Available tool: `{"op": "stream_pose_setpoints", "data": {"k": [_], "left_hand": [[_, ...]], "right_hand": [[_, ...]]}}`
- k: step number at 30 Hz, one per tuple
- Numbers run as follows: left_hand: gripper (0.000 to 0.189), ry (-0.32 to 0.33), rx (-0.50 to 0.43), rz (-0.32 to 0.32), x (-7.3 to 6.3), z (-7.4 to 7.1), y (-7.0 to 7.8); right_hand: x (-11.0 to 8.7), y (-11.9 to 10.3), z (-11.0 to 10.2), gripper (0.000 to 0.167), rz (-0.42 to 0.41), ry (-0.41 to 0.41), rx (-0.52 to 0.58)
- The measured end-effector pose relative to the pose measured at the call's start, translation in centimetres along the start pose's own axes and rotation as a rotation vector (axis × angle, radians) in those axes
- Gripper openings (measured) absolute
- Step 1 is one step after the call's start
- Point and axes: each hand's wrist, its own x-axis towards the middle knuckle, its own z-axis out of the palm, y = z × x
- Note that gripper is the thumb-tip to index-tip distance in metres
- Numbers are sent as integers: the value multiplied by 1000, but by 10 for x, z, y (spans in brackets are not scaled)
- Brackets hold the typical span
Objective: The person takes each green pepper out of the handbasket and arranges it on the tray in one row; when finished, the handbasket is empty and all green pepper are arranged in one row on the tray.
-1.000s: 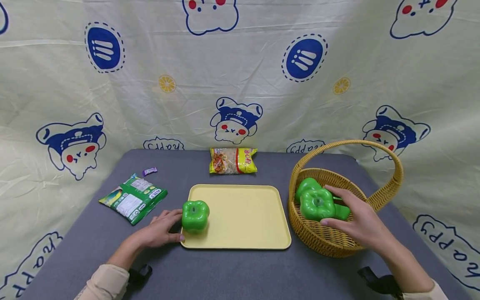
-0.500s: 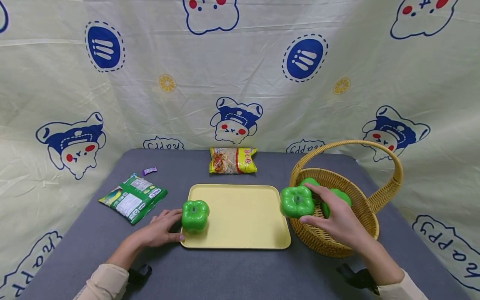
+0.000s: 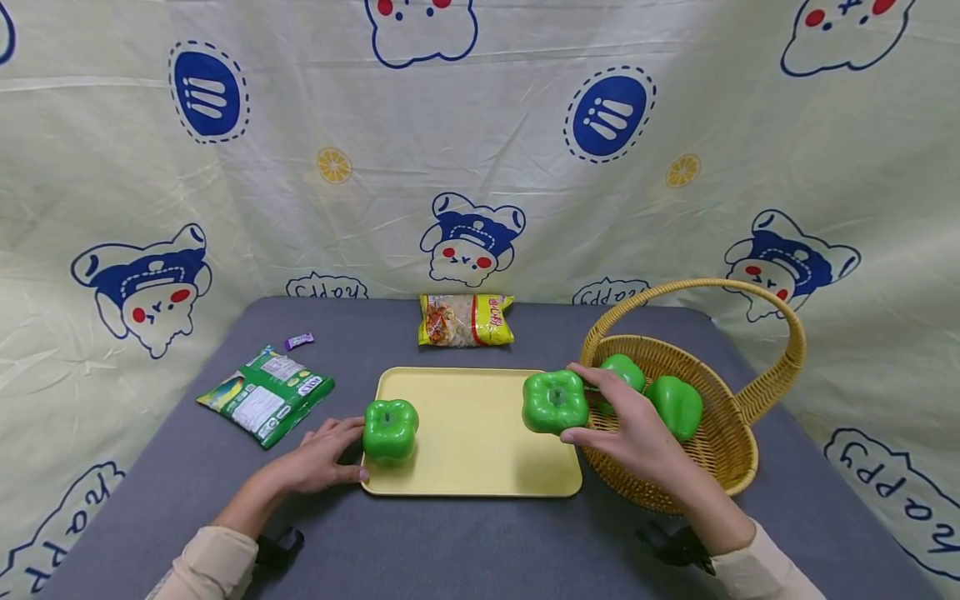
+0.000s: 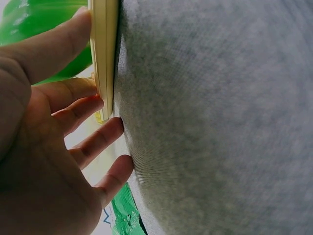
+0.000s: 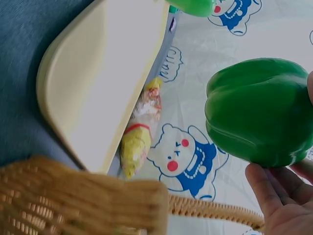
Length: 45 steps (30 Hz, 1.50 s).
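Above the right end of the cream-coloured tray (image 3: 472,433), my right hand (image 3: 633,433) grips a green bell pepper (image 3: 555,402) between thumb and fingers. The right wrist view has this pepper (image 5: 259,112) large and clear of the tray. A second green bell pepper (image 3: 391,431) stands on the tray's left end. Beside it, my left hand (image 3: 322,457) touches the tray's left edge, thumb and fingertips at the rim with the fingers spread in the left wrist view. Two more green peppers, one at the back (image 3: 624,372) and one at the right (image 3: 675,407), lie in the wicker basket (image 3: 626,483).
The basket's tall handle (image 3: 791,350) arches up on the right, behind my right hand. A yellow food packet (image 3: 467,322) lies behind the tray. To the left are a green snack bag (image 3: 267,396) and a small purple wrapper (image 3: 300,342). A printed cloth hangs behind the table.
My right hand has carried the gripped bell pepper leftward from over the basket to over the tray's right end, uncovering the peppers in the basket. My left hand stays at the tray edge.
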Motion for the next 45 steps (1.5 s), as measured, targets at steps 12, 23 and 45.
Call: {"op": "stream_pose_setpoints", "data": {"k": [12,23,45], "left_hand": [[72,6,5,20,0,1,-1],[72,9,-1,11,0,1,0],[73,-8,-29,28,-1,0,-1]], "right_hand": [[16,-10,25,80,43,-61,158],[26,-13,53,78,17,-56,257],[34,-25,97,77,102,-147,315]]}}
